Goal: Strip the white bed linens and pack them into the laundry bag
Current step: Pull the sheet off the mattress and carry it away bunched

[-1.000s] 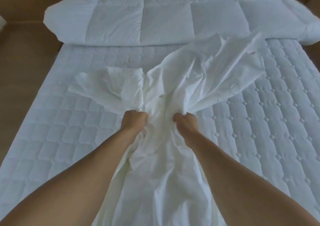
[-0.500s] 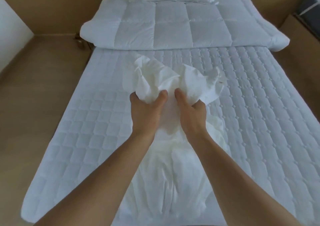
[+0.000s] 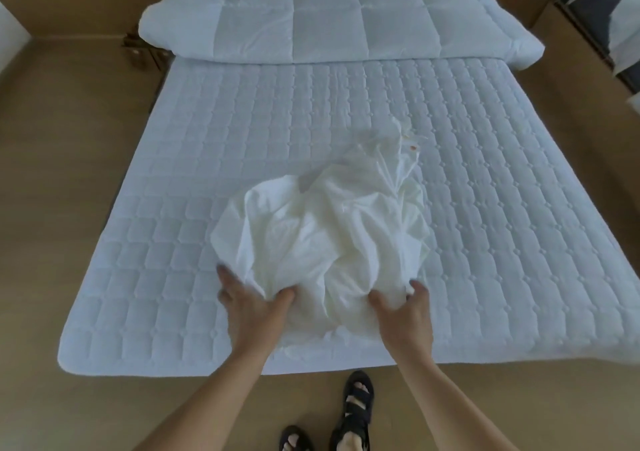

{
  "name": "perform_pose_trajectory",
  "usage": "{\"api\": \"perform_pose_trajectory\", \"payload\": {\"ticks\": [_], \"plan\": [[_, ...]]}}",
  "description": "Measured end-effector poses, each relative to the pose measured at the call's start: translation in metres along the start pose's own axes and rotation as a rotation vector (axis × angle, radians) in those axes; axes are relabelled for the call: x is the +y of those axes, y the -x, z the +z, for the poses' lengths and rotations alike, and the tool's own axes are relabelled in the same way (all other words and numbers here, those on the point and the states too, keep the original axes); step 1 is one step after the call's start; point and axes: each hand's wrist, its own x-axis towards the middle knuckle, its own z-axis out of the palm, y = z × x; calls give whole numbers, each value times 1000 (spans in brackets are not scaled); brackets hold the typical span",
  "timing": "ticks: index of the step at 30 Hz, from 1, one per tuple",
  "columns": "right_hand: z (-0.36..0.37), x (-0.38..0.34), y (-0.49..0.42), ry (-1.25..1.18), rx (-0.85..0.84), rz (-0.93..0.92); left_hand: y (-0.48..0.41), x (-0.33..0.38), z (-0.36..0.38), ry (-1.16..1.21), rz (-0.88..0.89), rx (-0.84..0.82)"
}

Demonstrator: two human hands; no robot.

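A crumpled white sheet [image 3: 332, 239] lies bunched in a heap on the quilted mattress pad [image 3: 180, 229], near the foot of the bed. My left hand [image 3: 249, 307] grips the heap's lower left side, fingers spread under a fold. My right hand [image 3: 407, 312] clutches its lower right side. A thin tail of the sheet runs up and right to a small orange mark [image 3: 412, 147]. A folded white quilted duvet [image 3: 329, 14] lies across the head of the bed. No laundry bag is in view.
Tan floor surrounds the bed on the left, right and front. My feet in dark sandals [image 3: 353, 412] stand at the bed's foot. A dark small object [image 3: 140, 54] sits at the bed's upper left corner. Furniture with dark and white items [image 3: 595, 10] stands at the upper right.
The sheet has been gathered from a long spread strip into a compact heap and drawn toward the foot of the bed. My hands moved apart to its two lower sides. The view pulled back.
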Motion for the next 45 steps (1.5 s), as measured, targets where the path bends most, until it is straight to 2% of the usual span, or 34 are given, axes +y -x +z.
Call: {"api": "perform_pose_trajectory", "payload": {"ticks": [3,5,6,9,11,12,15,18,22,26,27,31,33,38,41,45], "plan": [[3,-39,-7,136,100,-402,-30,34,-7,-297,410,67],[11,-67,-23,253,79,-550,-58,61,-2,-535,558,63],[18,-76,-33,340,55,-586,-71,71,3,-634,567,30],[38,-77,-69,602,-77,-574,-103,69,30,-722,349,-208],[54,-52,-85,714,-182,-504,-106,39,56,-715,195,-365],[63,-34,-90,753,-215,-471,-102,18,68,-734,167,-393],[87,15,-100,795,-215,-419,-91,-39,99,-834,228,-316],[106,35,-116,795,-178,-411,-99,-62,120,-844,264,-242],[114,37,-125,775,-183,-400,-108,-62,129,-893,266,-253],[96,14,-118,785,-233,-391,-105,-32,109,-858,244,-308],[89,3,-117,766,-200,-418,-108,-21,102,-832,257,-284],[69,-51,-136,667,108,-595,-135,35,93,-740,430,-36],[66,-79,-165,643,142,-585,-162,63,101,-731,441,-11],[63,-114,-256,686,45,-409,-235,87,128,-764,136,-109],[66,-118,-305,702,-4,-271,-266,83,142,-678,-93,-116],[72,-115,-350,640,-54,-152,-293,81,155,-535,-196,-136]]}}
